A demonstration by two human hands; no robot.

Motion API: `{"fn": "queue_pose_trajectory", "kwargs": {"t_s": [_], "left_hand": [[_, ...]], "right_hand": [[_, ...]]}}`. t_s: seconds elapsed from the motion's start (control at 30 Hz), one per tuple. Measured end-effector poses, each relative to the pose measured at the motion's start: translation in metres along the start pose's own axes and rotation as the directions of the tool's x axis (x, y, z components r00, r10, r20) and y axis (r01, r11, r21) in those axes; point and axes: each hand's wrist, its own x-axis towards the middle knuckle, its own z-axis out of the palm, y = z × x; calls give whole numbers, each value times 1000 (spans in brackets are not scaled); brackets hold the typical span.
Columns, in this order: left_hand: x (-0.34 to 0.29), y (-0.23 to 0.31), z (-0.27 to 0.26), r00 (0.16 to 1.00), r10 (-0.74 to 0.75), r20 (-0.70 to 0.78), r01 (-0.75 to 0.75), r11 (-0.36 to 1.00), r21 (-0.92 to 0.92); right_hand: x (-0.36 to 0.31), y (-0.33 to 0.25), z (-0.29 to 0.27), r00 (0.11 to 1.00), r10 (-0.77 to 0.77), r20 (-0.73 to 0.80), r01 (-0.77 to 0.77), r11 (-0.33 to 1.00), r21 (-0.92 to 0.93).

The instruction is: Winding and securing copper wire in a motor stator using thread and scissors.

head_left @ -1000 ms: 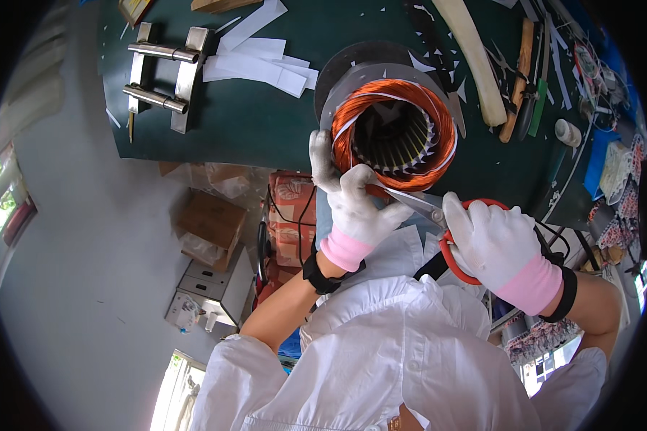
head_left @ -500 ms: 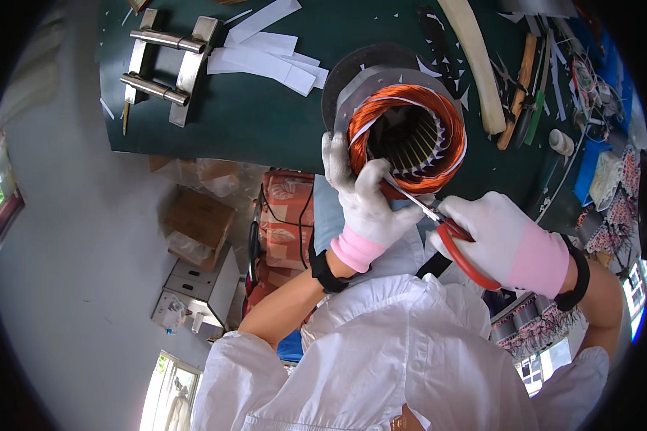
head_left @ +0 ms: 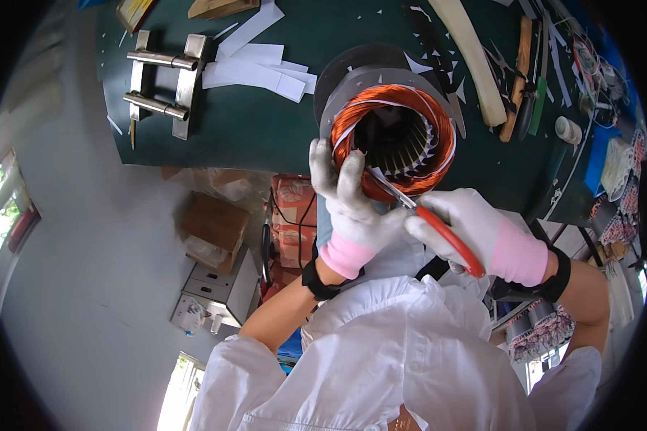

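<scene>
A motor stator (head_left: 446,144) with orange-red copper winding around its open bore stands on the green bench top, white insulation edges lining the bore. Against its near left rim, my gloved left hand (head_left: 356,208) is closed, with one finger outside the winding and another bent over its edge. A tiny bit of something shows at that fingertip; I cannot make it out. Red-handled scissors (head_left: 449,241) are gripped in my gloved right hand (head_left: 460,223). Their blades point up and left over the winding's near edge, beside the left fingers.
White paper strips (head_left: 262,72) lie left of the stator, beside a metal frame with two rods (head_left: 158,82). Toward the right are a long pale curved strip (head_left: 474,65), a wooden-handled tool (head_left: 517,79), a small white bottle (head_left: 568,131) and tangled wires (head_left: 593,68). Paper scraps are scattered about.
The scissors have tilted and their handles look closer together. My left fingers have shifted slightly along the rim. The whole view has moved a little.
</scene>
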Motion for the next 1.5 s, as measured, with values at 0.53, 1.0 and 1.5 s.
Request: {"fn": "queue_pose_trajectory", "kwargs": {"t_s": [0.53,1.0,1.5], "left_hand": [[32,9,-39,950,-18,312,-6,997,77],[22,-4,-33,980,-10,198,25,997,-73],[38,1,-41,887,360,289,-413,898,151]], "right_hand": [[-35,176,-68,483,-436,-759,-448,622,-642],[24,28,30,541,-762,-356,148,503,-852],[13,45,21,469,-811,-350,132,456,-880]]}}
